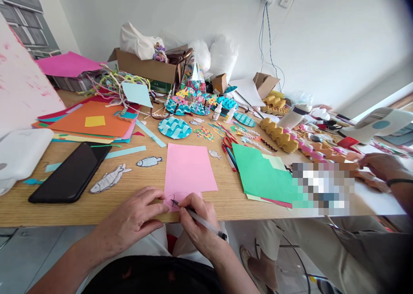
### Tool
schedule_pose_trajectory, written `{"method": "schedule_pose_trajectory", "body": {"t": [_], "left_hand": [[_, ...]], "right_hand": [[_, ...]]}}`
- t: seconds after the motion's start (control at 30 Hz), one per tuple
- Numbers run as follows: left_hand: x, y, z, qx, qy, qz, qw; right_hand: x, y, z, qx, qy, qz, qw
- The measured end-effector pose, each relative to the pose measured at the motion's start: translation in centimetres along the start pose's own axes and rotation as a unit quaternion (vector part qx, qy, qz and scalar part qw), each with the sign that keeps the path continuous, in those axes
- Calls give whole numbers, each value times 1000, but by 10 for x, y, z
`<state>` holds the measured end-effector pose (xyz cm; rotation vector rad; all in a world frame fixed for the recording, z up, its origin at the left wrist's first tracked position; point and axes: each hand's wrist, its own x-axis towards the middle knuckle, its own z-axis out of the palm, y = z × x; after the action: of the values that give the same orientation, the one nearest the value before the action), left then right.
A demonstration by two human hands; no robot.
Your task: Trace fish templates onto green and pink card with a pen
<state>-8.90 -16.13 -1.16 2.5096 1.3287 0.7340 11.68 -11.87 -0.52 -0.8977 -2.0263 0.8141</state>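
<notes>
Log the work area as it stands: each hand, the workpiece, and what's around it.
Right hand: holding a pen, tip at the small pink paper
Left hand: fingers resting at the paper's left side
Drawing: curved pen lines
Beyond: larger pink sheet
Left: black phone, white paper fish, blue paper fish
Right: green sheet
Far right: another person's hand

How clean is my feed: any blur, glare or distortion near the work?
Head view: right hand and pen look fairly sharp; head view: no strong glare on the phone; head view: a mosaic block hides part of the table at right; head view: the upper-right corner is dark.
</notes>
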Motion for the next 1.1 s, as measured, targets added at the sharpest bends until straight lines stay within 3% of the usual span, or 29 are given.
{"method": "schedule_pose_trajectory", "body": {"t": [1.1], "left_hand": [[-2,-1,1,-4,-7,-4,1000]], "right_hand": [[2,-2,0,-4,-3,6,1000]]}}
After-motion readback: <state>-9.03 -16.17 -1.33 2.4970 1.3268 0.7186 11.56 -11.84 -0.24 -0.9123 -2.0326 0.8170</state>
